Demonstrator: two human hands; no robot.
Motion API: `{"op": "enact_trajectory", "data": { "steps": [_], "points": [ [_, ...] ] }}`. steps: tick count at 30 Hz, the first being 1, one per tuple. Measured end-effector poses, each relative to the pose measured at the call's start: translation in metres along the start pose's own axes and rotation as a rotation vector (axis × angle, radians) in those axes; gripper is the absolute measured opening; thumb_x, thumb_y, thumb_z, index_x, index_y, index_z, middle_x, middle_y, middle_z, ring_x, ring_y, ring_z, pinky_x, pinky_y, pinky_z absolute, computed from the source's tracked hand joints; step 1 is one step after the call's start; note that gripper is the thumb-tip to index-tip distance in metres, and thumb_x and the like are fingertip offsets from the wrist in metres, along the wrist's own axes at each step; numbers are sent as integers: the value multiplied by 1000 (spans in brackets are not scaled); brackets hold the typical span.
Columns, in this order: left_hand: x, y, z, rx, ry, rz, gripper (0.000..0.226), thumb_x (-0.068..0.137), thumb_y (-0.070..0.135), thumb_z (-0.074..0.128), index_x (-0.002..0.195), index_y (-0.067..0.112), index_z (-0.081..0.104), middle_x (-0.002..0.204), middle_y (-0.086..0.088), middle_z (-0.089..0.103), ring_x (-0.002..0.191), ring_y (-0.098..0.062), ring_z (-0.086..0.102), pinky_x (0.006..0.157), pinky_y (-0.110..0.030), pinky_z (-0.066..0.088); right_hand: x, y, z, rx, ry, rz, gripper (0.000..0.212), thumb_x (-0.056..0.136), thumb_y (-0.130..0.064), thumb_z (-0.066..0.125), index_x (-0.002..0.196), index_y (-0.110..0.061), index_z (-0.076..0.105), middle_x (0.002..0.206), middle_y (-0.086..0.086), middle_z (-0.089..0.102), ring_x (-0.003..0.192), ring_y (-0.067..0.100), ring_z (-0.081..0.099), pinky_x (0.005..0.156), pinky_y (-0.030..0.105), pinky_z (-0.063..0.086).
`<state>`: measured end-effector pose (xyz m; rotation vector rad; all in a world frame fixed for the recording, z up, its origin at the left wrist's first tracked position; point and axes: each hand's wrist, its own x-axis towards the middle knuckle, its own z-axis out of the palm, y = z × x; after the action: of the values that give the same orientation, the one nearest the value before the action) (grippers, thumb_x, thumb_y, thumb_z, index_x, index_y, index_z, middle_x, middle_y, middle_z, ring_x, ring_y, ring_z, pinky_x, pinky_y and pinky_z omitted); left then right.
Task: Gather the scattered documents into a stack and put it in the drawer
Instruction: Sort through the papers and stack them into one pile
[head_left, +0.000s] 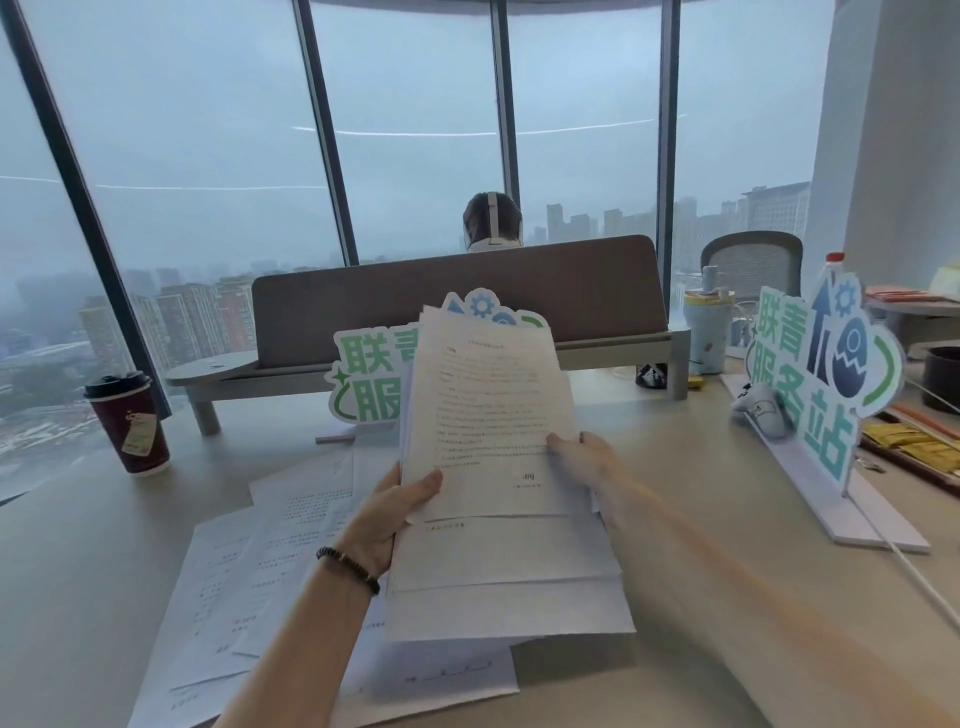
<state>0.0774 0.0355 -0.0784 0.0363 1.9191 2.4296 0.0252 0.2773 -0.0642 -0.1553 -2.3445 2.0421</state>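
head view: a bundle of papers (493, 415) is held up off the surface (78, 571), tilted back toward the window, probably so that the sheets can be squared against each other before more are added. the left hand (387, 512) grips the bundle's left edge, with the thumb laid on the front sheet and the other fingers hidden behind the paper. the right hand (582, 449) is at the right edge of the top sheet, its fingers seemingly curled onto that edge; it is smeared by motion, so it cannot be told whether the sheet is pinched or only touched. the sheets in the bundle are staggered, lower ones sticking out below the top one, so the stack is judged not yet aligned.

more loose sheets (270, 561) are spread flat toward the near left of the surface, overlapping one another, and one sheet (447, 670) lies near the near edge, partly under the held bundle. gathering is therefore judged unfinished.

no drawer is seen anywhere. a coffee cup (132, 423) stands near the left edge, and a green cut-out sign (363, 384) behind the bundle is half covered by it; a second sign (821, 379) stands toward the right edge. the print on the sheets is too small to be read, and the near ends of both forearms are cut off by the frame.
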Motion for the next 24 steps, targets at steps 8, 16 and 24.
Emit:
{"op": "enact_trajectory", "data": {
  "steps": [8, 16, 24],
  "points": [
    [-4, 13, 18, 136, 78, 316, 37, 96, 6, 58, 132, 15, 56, 122, -7, 70, 112, -31, 67, 96, -55, 52, -10, -25, -8, 173, 22, -298, 23, 95, -18, 48, 111, -33, 55, 114, -5, 69, 101, 19, 68, 91, 50, 56],
    [-7, 24, 36, 163, 183, 504, 32, 99, 3, 52, 128, 14, 59, 118, -1, 72, 111, -25, 67, 92, -45, 56, -30, -45, -4, 129, 115, -664, 22, 101, -17, 47, 116, -32, 51, 106, -16, 70, 101, 14, 66, 90, 50, 55],
    [-18, 25, 36, 45, 127, 364, 23, 96, 11, 58, 115, 16, 69, 114, -10, 74, 103, -29, 71, 86, -46, 57, -39, -29, -5, 189, 52, -598, 15, 102, -22, 52, 115, -25, 58, 106, -14, 71, 97, 7, 68, 79, 35, 56]
  ]
}}
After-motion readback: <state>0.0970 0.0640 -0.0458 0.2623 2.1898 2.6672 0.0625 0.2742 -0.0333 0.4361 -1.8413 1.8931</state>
